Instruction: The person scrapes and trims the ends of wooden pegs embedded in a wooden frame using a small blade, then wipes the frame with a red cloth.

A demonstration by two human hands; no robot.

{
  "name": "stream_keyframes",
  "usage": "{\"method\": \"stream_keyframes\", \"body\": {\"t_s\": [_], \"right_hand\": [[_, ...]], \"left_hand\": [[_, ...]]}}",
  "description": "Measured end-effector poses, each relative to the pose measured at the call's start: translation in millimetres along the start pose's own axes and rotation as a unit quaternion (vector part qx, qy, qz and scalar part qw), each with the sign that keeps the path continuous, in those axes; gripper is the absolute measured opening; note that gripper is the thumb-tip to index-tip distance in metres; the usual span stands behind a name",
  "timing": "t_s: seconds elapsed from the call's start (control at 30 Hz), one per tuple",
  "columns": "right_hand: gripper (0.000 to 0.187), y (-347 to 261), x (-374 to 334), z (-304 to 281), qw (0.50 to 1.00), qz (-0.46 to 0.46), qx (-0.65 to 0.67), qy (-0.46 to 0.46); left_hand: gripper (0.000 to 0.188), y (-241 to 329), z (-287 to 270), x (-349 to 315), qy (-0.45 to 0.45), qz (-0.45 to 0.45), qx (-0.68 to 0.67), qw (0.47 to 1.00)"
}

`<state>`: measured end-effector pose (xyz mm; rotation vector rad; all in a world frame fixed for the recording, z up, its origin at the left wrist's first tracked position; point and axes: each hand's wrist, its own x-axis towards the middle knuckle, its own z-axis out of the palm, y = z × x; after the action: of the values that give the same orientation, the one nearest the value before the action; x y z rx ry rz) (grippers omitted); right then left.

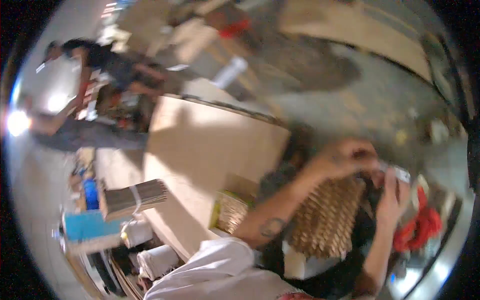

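Note:
My left hand [352, 156] reaches across to the right side, its fingers curled in a pinch. Close beside it my right hand [392, 195] is closed at a small whitish strip [401, 174], whose kind is too blurred to tell. What the left fingers hold, if anything, is not clear. Just below both hands is a brown bundle [325, 217] with a rough, scale-like surface in rows. A pale block or box [300, 265] shows under it. Dark cloth or shadow surrounds the bundle.
Left of my arm stands a pale board tabletop [215, 135] with an open yellow-green box [231, 212] of small tan pieces. Nearby are a tied brown stack [135, 197], a turquoise box [92, 226] and red material [420, 225]. Another person [100, 95] is at far left.

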<state>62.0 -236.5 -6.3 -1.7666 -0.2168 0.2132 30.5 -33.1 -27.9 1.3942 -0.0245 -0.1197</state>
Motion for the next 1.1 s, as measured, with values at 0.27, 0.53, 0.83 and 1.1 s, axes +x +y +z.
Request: {"method": "stream_keyframes", "body": {"t_s": [0.27, 0.53, 0.83, 1.1], "right_hand": [[0.033, 19.0, 13.6, 18.9, 0.998, 0.034, 0.030, -0.046], [0.037, 55.8, 28.1, 15.6, 0.994, 0.095, 0.023, 0.056], [0.045, 23.7, 20.5, 16.2, 0.984, 0.144, 0.107, 0.022], [0.041, 14.2, 19.3, 19.8, 0.979, 0.162, 0.123, 0.011]], "left_hand": [[0.031, -27.5, -12.7, 5.3, 0.051, 0.086, 0.150, 0.984], [0.020, -40.5, -18.5, 9.8, 0.048, 0.130, 0.237, 0.962], [0.035, -37.0, -9.0, 11.1, 0.101, 0.156, 0.214, 0.959], [0.041, -18.5, -11.3, 6.2, 0.078, 0.176, 0.238, 0.952]]}}
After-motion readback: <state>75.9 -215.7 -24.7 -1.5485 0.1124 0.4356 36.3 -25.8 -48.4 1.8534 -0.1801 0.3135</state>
